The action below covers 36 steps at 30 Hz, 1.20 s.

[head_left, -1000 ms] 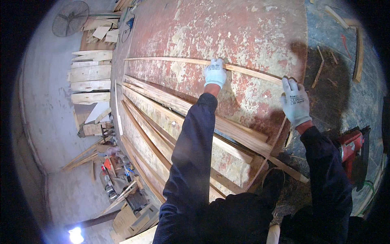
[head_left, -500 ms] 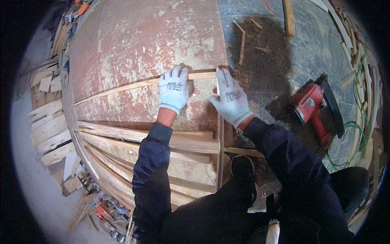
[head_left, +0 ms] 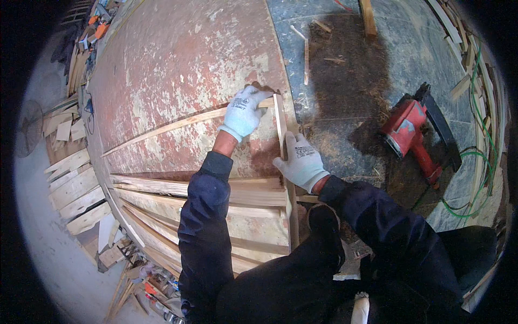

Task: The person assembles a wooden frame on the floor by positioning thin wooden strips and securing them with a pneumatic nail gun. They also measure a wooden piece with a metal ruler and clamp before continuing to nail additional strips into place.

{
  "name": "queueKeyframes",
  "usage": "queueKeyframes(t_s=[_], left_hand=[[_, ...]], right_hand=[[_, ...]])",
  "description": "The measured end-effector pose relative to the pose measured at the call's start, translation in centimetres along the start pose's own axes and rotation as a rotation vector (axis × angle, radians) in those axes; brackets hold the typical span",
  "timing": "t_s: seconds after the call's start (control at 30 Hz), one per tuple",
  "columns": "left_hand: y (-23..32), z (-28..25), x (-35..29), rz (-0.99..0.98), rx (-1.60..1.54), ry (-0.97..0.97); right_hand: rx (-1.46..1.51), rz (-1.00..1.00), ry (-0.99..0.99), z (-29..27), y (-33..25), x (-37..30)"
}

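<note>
My left hand (head_left: 242, 114), in a whitish work glove, is closed around a long thin wooden strip (head_left: 178, 127) near its right end. That strip lies across a worn reddish board (head_left: 178, 65). At its right end it meets a second, shorter strip (head_left: 280, 117), which runs toward me along the board's right edge. My right hand (head_left: 303, 162), gloved the same way, grips this shorter strip lower down, thumb on its left side and fingers at its right. Part of the shorter strip is hidden under that hand.
Several wooden slats (head_left: 253, 198) lie across the board's near part. A red nail gun (head_left: 407, 129) with a black magazine rests on the grey floor at the right, beside a green hose (head_left: 477, 156). Planks (head_left: 78, 189) lie at the left; sawdust (head_left: 345, 70) covers a dark patch.
My right hand has come nearer to me along the board's right edge, uncovering the corner. My left hand has shifted right to the long strip's end. The view has also moved slightly.
</note>
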<state>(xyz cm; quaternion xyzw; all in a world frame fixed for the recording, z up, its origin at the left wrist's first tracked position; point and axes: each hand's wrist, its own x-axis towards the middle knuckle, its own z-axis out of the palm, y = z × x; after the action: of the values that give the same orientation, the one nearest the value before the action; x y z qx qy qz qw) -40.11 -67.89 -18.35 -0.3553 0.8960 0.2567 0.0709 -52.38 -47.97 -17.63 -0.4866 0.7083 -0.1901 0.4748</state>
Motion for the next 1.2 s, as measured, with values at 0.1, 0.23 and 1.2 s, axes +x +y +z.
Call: queueKeyframes(t_s=[0.1,0.23,1.2], left_hand=[[0.0,0.1,0.6,0.068,-0.059,0.026],[0.2,0.2,0.9,0.117,-0.026,0.034],[1.3,1.0,0.5,0.056,-0.064,0.189]], right_hand=[[0.009,0.0,0.021,-0.1,-0.1,-0.1],[0.028,0.046,-0.049,-0.5,-0.2,-0.1],[-0.307,0.125,0.937,-16.3,24.0,-10.9]])
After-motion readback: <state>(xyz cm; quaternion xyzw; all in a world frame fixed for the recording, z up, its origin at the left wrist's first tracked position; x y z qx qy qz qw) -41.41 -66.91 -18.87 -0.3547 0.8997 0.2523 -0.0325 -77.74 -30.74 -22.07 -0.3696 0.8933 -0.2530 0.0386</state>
